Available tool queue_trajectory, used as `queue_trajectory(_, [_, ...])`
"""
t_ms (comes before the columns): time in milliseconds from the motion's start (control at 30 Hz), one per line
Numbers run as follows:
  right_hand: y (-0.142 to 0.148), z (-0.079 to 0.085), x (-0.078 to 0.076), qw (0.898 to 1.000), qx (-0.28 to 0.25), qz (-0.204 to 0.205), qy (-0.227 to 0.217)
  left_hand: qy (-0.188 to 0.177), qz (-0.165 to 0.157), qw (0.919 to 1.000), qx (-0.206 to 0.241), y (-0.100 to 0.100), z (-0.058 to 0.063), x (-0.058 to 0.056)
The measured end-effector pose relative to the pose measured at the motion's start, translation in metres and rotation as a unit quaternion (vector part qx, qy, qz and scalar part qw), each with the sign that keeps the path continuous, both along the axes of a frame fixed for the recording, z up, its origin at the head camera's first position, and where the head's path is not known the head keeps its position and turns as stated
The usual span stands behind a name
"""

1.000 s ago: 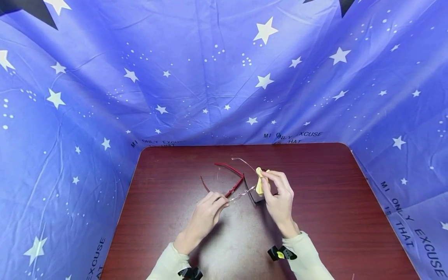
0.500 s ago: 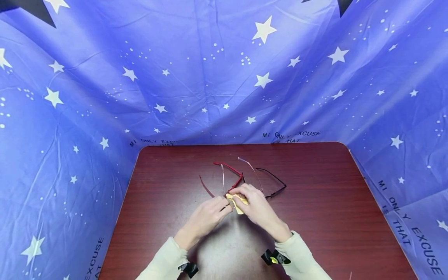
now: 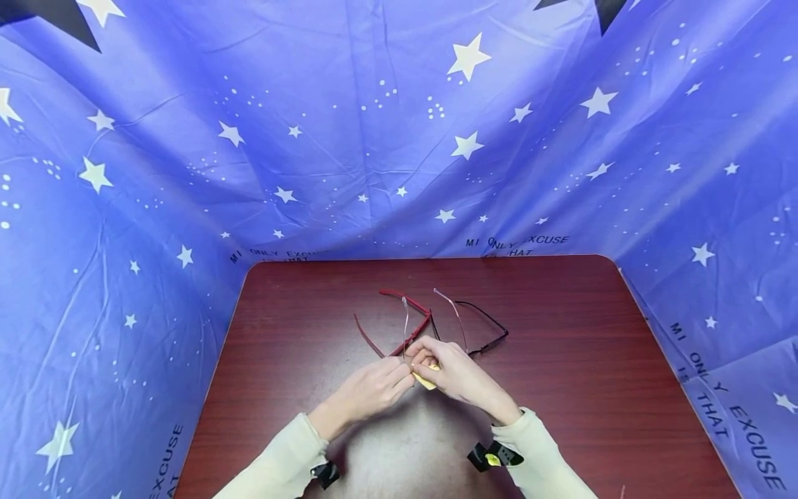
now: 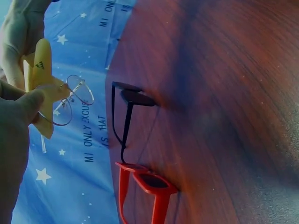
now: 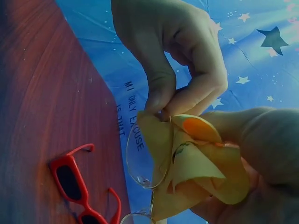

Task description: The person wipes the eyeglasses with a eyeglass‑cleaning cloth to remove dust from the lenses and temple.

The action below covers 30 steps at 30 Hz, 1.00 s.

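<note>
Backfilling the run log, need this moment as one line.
left hand: pinches thin-rimmed glasses | right hand: holds yellow cloth at them | on table: red sunglasses, black glasses

The bare left hand point(image 3: 369, 387) and the bare right hand point(image 3: 460, 378) are close together, pinching with their bent fingers point(image 5: 202, 91).

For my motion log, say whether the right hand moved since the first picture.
Yes: the right hand moved left and lower in the head view, against the tabletop.
</note>
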State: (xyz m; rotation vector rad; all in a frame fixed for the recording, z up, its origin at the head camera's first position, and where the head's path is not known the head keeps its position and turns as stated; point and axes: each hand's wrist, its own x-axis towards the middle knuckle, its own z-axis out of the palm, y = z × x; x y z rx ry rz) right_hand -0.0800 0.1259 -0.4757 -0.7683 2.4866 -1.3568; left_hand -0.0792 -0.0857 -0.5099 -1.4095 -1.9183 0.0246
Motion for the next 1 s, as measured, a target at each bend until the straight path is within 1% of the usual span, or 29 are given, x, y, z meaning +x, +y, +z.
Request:
queue_trajectory(67, [-0.0007,0.0002,-0.0005,1.0,0.001,0.001,-0.014,0.004,-0.001,1.0,-0.003,-0.0003,0.0001,-0.0006])
queue_trajectory(133, [-0.001,-0.0003,-0.001,1.0,0.011,-0.006,-0.018,0.007,0.001,0.9999,-0.007,-0.0009,0.0004,-0.0008])
queue_trajectory(300, [-0.0001,-0.0028,-0.0015,0.998,0.048,-0.034,-0.002,0.004,0.007,0.9998,-0.018,-0.0021,0.0018,-0.0009])
queue_trajectory(400, [0.0008,-0.0029,-0.0017,0.999,0.038,-0.025,-0.006,-0.001,0.004,0.9998,-0.018,-0.0025,0.0018,-0.0013])
queue_trajectory(533, [0.0025,0.001,-0.0015,1.0,0.002,-0.008,-0.024,-0.008,-0.005,0.9998,-0.019,-0.0029,0.0016,-0.0023])
queue_trajectory(700, [0.0041,0.0032,-0.0014,0.999,-0.019,-0.007,-0.044,-0.002,-0.014,0.9995,-0.028,-0.0033,0.0037,-0.0038])
queue_trajectory(800, [0.0043,0.0003,-0.0023,0.999,-0.016,-0.01,-0.041,0.004,-0.02,0.9992,-0.035,-0.0034,0.0052,-0.0043])
queue_trajectory(1000, [0.0027,-0.0038,-0.0028,0.999,0.016,-0.023,-0.019,0.001,-0.031,0.9991,-0.028,-0.0024,0.0072,-0.0033])
